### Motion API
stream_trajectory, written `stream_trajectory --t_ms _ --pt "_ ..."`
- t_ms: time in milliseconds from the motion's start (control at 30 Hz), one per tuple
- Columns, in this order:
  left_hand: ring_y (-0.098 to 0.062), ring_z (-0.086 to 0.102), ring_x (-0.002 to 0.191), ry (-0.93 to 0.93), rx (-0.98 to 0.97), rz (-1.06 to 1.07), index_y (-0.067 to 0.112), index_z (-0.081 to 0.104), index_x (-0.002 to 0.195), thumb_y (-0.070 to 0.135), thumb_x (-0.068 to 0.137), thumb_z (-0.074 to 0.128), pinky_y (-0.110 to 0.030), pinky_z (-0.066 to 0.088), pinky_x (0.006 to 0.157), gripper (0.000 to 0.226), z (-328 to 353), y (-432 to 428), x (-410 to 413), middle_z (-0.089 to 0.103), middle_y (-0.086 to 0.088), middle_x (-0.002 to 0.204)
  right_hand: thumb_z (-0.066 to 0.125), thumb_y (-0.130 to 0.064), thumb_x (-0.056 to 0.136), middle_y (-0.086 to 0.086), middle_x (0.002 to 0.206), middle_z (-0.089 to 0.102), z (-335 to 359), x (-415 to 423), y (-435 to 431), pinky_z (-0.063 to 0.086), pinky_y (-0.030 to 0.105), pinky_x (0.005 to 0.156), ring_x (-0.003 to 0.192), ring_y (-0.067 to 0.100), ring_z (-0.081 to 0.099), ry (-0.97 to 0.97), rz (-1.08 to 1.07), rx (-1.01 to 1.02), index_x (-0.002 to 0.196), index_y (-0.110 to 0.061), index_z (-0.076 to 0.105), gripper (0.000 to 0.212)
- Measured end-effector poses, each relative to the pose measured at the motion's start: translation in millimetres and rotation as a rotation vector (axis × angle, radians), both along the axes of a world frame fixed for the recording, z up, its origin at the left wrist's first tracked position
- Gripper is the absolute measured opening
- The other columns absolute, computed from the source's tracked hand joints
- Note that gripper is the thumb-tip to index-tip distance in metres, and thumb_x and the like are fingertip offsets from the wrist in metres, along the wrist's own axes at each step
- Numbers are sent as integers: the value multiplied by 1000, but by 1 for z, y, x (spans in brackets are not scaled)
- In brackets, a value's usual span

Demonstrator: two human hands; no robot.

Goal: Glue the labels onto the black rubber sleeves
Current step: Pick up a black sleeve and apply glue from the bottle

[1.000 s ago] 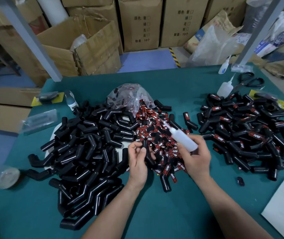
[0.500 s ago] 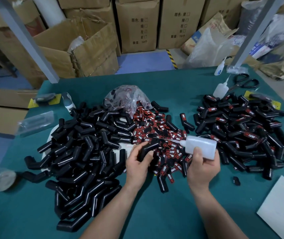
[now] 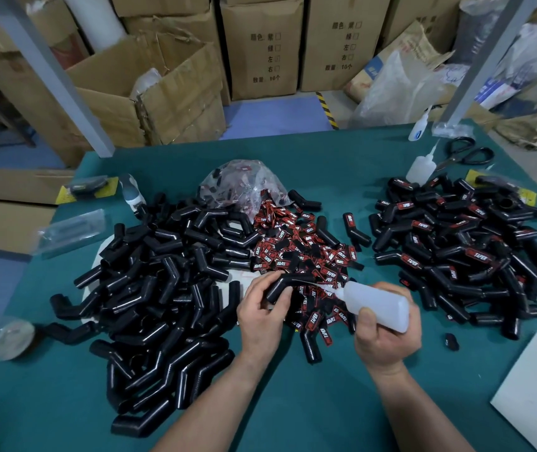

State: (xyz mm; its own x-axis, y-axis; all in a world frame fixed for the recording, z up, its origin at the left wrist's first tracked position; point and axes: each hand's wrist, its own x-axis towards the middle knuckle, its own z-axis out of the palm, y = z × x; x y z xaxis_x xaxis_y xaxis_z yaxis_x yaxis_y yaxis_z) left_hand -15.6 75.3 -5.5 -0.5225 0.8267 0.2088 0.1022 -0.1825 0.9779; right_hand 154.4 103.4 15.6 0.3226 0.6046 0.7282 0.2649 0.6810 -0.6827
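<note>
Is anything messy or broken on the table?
Nothing looks broken or spilled. One small black piece lies alone on the green table, apart from the pile of labelled sleeves. The left hand holds a sleeve and the right hand a glue bottle.

Bare green table [image 3: 293, 402] open along near edge, between forearms. Blocked left by unlabelled sleeves [image 3: 162, 282], centre by labels [image 3: 306, 252], right by labelled sleeves [image 3: 463, 246]. Narrow bare gap between labels and labelled sleeves. White sheet [image 3: 534, 396] at near right.
</note>
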Motion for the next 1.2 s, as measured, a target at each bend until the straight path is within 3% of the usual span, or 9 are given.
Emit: stream_trajectory --t_ms 133,233,433,600,800,933,1067,1200 --pt "-9 68 114 35 90 -9 45 73 121 23 87 76 -10 54 83 41 0 2 0 70 17 122 63 -44 94 2 90 56 -1 2 0 45 12 74 90 2 62 -33 -35 13 93 2 49 47" --pt "-8 68 114 48 87 -11 48 72 120 23 87 75 -9 54 82 42 -1 3 -1 69 19 121 63 -43 94 4 89 57 -4 2 3 45 12 74 91 1 62 -45 -52 3 93 2 51 47" --pt "-9 68 113 36 82 -36 49 72 119 25 88 75 -14 57 79 40 -4 0 -3 69 18 121 63 -46 95 -7 93 59 -9 5 5 46 15 71 87 2 62 2 -44 -54 96 -1 51 47" --pt "-8 68 114 33 109 -56 47 72 121 22 88 75 -14 57 79 41 -2 -2 -2 68 19 122 63 -49 93 -29 109 64 -5 4 5 48 14 70 89 -4 63 84 -49 -85 99 -2 53 49" --pt "-10 67 115 63 153 -52 42 72 124 18 89 75 -16 55 88 43 -2 -2 -3 69 17 122 64 -54 91 -30 103 66 -2 3 2 49 15 69 87 -6 63 148 -34 -135 100 -5 56 50" --pt "-14 67 116 91 157 -45 43 70 125 19 90 76 -22 52 99 43 -5 -1 -4 69 16 123 64 -56 91 -31 99 66 1 2 1 49 15 68 84 -8 62 158 -36 -161 99 -20 62 37" --pt "-15 68 116 109 165 -41 41 70 126 20 90 76 -25 52 101 42 -7 0 -3 70 15 123 63 -56 92 -32 97 65 4 1 0 48 12 68 83 -9 62 164 -39 -171 97 -8 57 49" --pt "-15 68 116 116 180 -47 41 70 127 19 91 75 -26 53 101 43 -8 -1 -5 69 16 123 63 -56 91 -31 98 66 4 1 -1 48 13 68 84 -8 62 178 -35 -172 98 -14 60 43"
